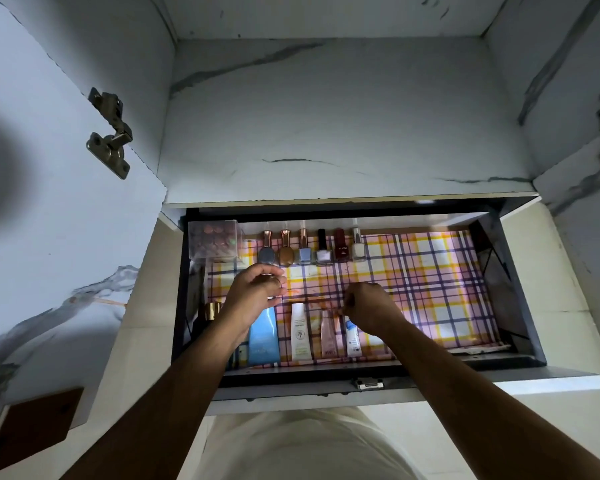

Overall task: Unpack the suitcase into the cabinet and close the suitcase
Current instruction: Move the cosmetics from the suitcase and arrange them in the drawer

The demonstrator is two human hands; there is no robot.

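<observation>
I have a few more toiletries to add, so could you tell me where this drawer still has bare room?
The right half of the plaid liner is bare, from the white nail polish bottle across to the drawer's right wall. A bare strip also runs between the bottle row and the tubes, but the left hand and right hand are over it. The left side, by the clear box, is crowded.

Drawer liner (430, 271): pink, yellow and navy plaid. Cabinet panels (326, 116): white with grey veining. Tube (264, 337) at 7 o'clock: light blue (neighbour tube (300, 336) cream). Nail-polish bottles (312, 247) at 12 o'clock: blue, brown, lilac, dark red, white.
</observation>
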